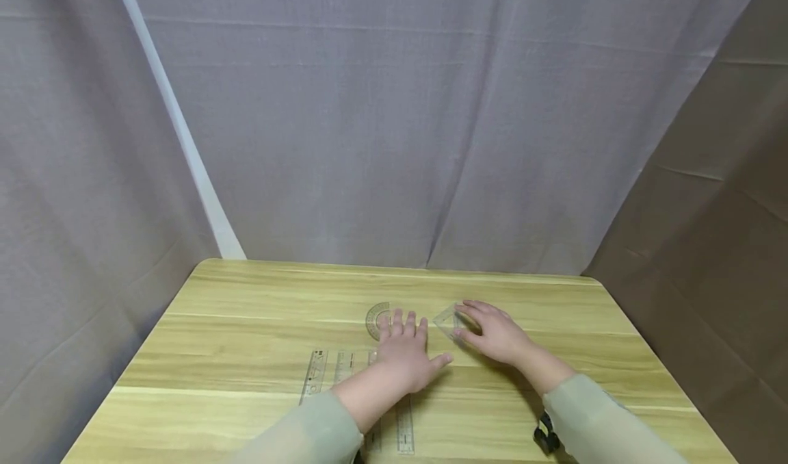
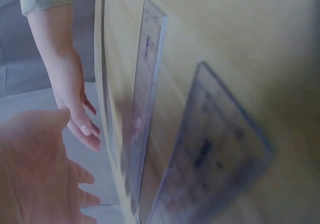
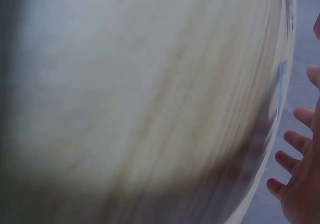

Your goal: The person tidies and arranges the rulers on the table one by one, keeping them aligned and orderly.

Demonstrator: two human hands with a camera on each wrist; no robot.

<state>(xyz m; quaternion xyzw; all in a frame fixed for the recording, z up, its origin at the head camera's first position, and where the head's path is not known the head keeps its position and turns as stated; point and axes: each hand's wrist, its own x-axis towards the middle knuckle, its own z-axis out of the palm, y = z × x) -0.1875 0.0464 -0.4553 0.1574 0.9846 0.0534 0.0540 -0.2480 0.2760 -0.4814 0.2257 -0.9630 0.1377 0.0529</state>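
while the left hand [image 1: 406,361] reaches with straight, spread fingers over the right side of the protractor [image 1: 372,321], hiding part of it while its arc bulges left, the right hand [image 1: 495,332] covers the right part of the clear set square [image 1: 444,321], thumb and fingers parted, though i cannot tell whether they touch it. the set square points one corner left, toward the left hand, and the clear rulers [image 1: 314,368] run lengthwise away from the person, partly hidden by the left forearm [image 1: 369,395]. the wood-grained table [image 1: 246,313] stands before greyish curtains [image 1: 338,142].
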